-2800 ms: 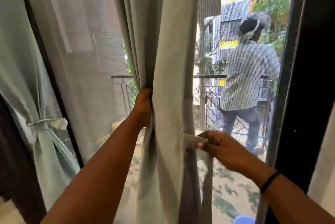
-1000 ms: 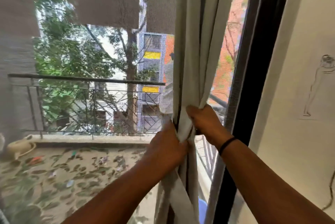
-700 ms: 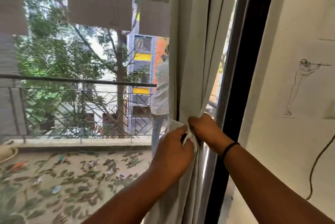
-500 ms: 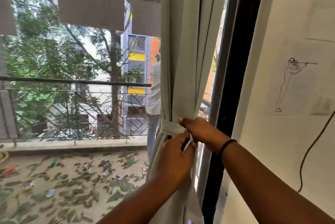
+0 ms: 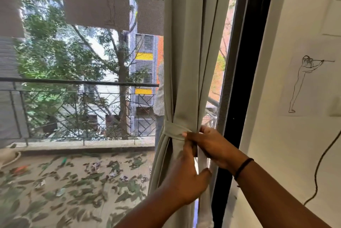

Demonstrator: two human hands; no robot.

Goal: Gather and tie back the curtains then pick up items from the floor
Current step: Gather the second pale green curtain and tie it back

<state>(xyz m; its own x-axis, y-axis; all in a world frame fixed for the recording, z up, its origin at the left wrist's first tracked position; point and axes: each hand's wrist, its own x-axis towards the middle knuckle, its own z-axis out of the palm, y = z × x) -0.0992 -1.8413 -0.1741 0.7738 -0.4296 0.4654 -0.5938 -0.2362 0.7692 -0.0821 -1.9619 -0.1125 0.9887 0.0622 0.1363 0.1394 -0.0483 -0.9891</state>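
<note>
A mesh-screened window fills the left and centre of the view, with a black frame at its right edge and a white wall beyond that. Outside lie a balcony railing, a tree, a tiled balcony floor strewn with leaves, and a grey building with 2 yellow panels. Faint lettering shows on a distant wall behind the railing, too blurred to read.

The pale green curtain hangs gathered against the right edge of the window, just beside the black frame. A matching tie-back band wraps around it at mid-height, cinching the folds.

The right hand, with a black band on its wrist, pinches the band's end at the curtain's right side, fingers curled on the fabric. The left hand sits just below, fingers bent around what appears to be the loose tail of the tie; the exact grip is partly hidden.

On the wall hang a line drawing of a standing figure and a black cable. No text is legible on the drawing.
</note>
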